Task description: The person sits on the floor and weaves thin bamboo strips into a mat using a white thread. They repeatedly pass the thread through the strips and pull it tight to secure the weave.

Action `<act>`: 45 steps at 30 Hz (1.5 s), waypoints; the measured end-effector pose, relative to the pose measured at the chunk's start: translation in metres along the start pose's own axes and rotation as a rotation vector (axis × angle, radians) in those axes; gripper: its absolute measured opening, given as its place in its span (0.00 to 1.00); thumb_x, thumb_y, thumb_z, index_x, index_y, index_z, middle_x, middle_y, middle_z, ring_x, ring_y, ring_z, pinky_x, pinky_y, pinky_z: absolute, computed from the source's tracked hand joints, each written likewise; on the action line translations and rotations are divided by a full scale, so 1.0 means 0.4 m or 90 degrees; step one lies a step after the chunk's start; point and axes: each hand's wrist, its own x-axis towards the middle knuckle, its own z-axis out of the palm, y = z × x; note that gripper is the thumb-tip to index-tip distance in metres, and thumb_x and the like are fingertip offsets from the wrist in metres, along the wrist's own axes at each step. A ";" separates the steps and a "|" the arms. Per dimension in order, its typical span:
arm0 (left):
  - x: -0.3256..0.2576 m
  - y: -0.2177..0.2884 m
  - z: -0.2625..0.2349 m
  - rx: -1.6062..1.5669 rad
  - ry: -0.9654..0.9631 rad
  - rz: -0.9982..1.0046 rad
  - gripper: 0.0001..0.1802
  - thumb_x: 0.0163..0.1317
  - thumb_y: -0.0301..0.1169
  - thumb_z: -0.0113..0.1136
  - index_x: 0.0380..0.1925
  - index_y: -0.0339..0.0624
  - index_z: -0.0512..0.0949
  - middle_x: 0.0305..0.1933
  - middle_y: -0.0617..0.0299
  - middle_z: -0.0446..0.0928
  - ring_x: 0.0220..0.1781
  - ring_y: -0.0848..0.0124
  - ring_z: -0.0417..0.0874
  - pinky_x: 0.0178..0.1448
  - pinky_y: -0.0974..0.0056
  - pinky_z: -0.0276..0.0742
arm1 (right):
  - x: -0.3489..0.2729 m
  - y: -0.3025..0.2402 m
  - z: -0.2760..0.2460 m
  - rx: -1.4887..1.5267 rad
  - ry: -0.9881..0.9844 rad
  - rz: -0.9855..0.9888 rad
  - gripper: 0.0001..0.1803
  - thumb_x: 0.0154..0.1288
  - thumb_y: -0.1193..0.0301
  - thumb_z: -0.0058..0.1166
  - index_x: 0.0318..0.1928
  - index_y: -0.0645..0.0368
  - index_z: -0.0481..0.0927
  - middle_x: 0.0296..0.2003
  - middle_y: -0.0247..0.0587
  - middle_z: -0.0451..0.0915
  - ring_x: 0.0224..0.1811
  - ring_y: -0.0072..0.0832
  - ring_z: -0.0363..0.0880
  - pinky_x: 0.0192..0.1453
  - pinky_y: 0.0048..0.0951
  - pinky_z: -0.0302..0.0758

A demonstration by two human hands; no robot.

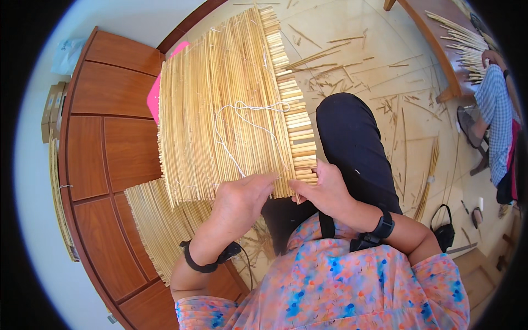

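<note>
Here's the reed mat (203,99), spread out in front of the person, pale stalks side by side, short ends jutting along its right edge. The right hand (324,190) has the mat's near right corner, thumb on top, fingers closed snugly around it! Over at the mat's near edge, the left hand (247,195) draws its thumb and fingertips close together; I can't tell whether they pinch anything. A white thread (245,107) loops loosely across the mat's top face. Left of the mat, a sliver of something pink (154,99) peeks out beside a wooden cabinet (85,157); a second mat (151,217) sits below its near left corner. To the mat's right, a dark-clad knee (349,126), then a tied bundle of stalks (430,181) on the floor.
</note>
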 end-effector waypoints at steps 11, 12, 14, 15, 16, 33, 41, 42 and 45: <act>0.014 0.007 -0.006 -0.038 -0.060 -0.037 0.14 0.64 0.22 0.63 0.50 0.39 0.85 0.30 0.47 0.83 0.27 0.59 0.86 0.33 0.63 0.80 | -0.003 -0.014 0.003 0.097 -0.024 0.032 0.15 0.68 0.80 0.58 0.53 0.70 0.73 0.38 0.42 0.84 0.32 0.23 0.86 0.31 0.23 0.81; 0.015 0.003 -0.006 -0.040 -0.065 -0.034 0.14 0.64 0.22 0.63 0.50 0.39 0.84 0.29 0.47 0.83 0.27 0.60 0.86 0.33 0.64 0.79 | -0.003 -0.014 0.002 0.099 -0.025 0.032 0.15 0.68 0.80 0.58 0.53 0.71 0.73 0.38 0.43 0.84 0.31 0.23 0.85 0.31 0.23 0.81; 0.016 -0.005 -0.007 -0.044 -0.075 -0.031 0.15 0.65 0.22 0.63 0.51 0.39 0.84 0.28 0.47 0.82 0.26 0.63 0.85 0.32 0.64 0.78 | -0.003 -0.015 0.002 0.101 -0.025 0.030 0.14 0.68 0.80 0.58 0.52 0.71 0.74 0.38 0.43 0.84 0.31 0.23 0.85 0.31 0.23 0.80; 0.017 -0.003 -0.008 -0.051 -0.079 -0.034 0.15 0.65 0.22 0.63 0.51 0.39 0.84 0.28 0.47 0.82 0.25 0.63 0.85 0.32 0.65 0.78 | -0.004 -0.019 0.003 0.101 -0.025 0.028 0.14 0.67 0.80 0.58 0.52 0.71 0.74 0.38 0.43 0.84 0.31 0.23 0.85 0.31 0.23 0.80; 0.018 0.000 -0.010 -0.058 -0.084 -0.038 0.15 0.65 0.22 0.63 0.51 0.39 0.84 0.27 0.47 0.82 0.24 0.64 0.84 0.31 0.65 0.77 | -0.005 -0.021 0.003 0.101 -0.024 0.026 0.14 0.67 0.81 0.58 0.51 0.70 0.74 0.38 0.43 0.84 0.30 0.23 0.85 0.31 0.23 0.80; 0.075 0.025 -0.062 -0.043 -0.192 -0.042 0.15 0.62 0.23 0.62 0.50 0.42 0.86 0.21 0.50 0.77 0.19 0.65 0.78 0.28 0.64 0.74 | -0.005 -0.028 -0.001 0.097 -0.012 0.004 0.15 0.64 0.82 0.58 0.52 0.70 0.75 0.38 0.42 0.84 0.31 0.23 0.85 0.32 0.24 0.81; 0.156 0.130 -0.144 0.171 -0.285 0.095 0.13 0.54 0.25 0.61 0.39 0.40 0.88 0.25 0.46 0.81 0.27 0.51 0.84 0.34 0.55 0.79 | -0.037 -0.065 -0.006 0.067 0.005 -0.049 0.16 0.63 0.80 0.61 0.51 0.69 0.77 0.37 0.41 0.86 0.31 0.20 0.84 0.33 0.24 0.81; 0.159 0.146 -0.148 0.187 -0.294 0.096 0.13 0.54 0.25 0.60 0.39 0.40 0.88 0.26 0.46 0.81 0.28 0.50 0.84 0.35 0.54 0.80 | -0.041 -0.066 -0.009 0.070 0.004 -0.062 0.16 0.63 0.80 0.61 0.51 0.69 0.77 0.37 0.40 0.86 0.30 0.20 0.84 0.33 0.23 0.81; 0.160 0.194 -0.159 0.229 -0.303 0.106 0.12 0.54 0.25 0.60 0.38 0.40 0.88 0.27 0.46 0.82 0.29 0.50 0.84 0.38 0.52 0.81 | -0.065 -0.086 -0.023 0.063 -0.001 -0.087 0.15 0.62 0.79 0.62 0.49 0.68 0.79 0.35 0.39 0.86 0.30 0.17 0.82 0.33 0.22 0.79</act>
